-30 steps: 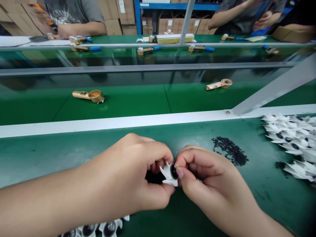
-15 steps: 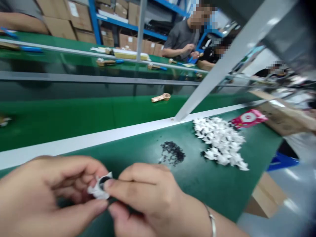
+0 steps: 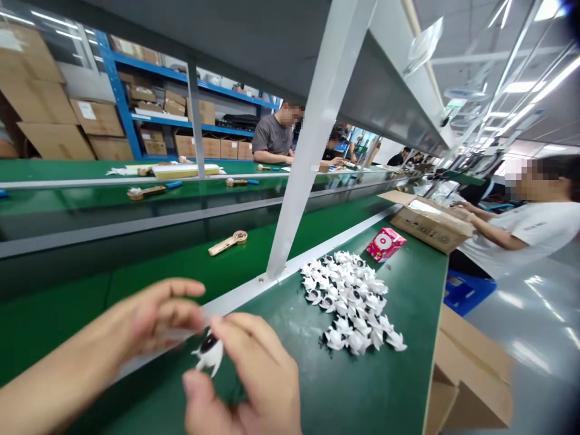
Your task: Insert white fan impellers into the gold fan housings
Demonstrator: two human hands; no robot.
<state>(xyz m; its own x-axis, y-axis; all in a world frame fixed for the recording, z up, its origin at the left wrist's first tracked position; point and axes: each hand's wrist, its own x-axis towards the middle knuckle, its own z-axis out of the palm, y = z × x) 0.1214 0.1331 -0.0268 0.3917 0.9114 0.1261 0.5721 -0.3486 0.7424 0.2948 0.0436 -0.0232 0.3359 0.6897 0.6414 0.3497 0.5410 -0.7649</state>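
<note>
So far, 2 bare hands are working at the near left of a green assembly surface (image 3: 385,386). The item in hand is 1 white, petal-edged piece (image 3: 209,357) with a black disc (image 3: 209,343) at its centre. It sits between the hands, near the surface's white edge rail (image 3: 240,304).

The left hand (image 3: 154,320) is extended with its fingers spread, its grip released, and lies just beside the piece. The right hand (image 3: 244,377) is over the piece with its fingers (image 3: 226,329) curved down to it. Blur prevents confirming whether this grip is clenched on the piece.

Status: the piece in hand shows its black disc in place. A large pile of similar white pieces (image 3: 348,302) lies mid-surface, and many of those in view show black centres. At this size, it cannot be confirmed that all do. Dark specks lie at the pile's near edge.

Toward the far end of the surface are a pink packet (image 3: 386,244) and an open cardboard box (image 3: 428,222). A co-worker (image 3: 525,232) in a white shirt has both hands at that box.
</note>
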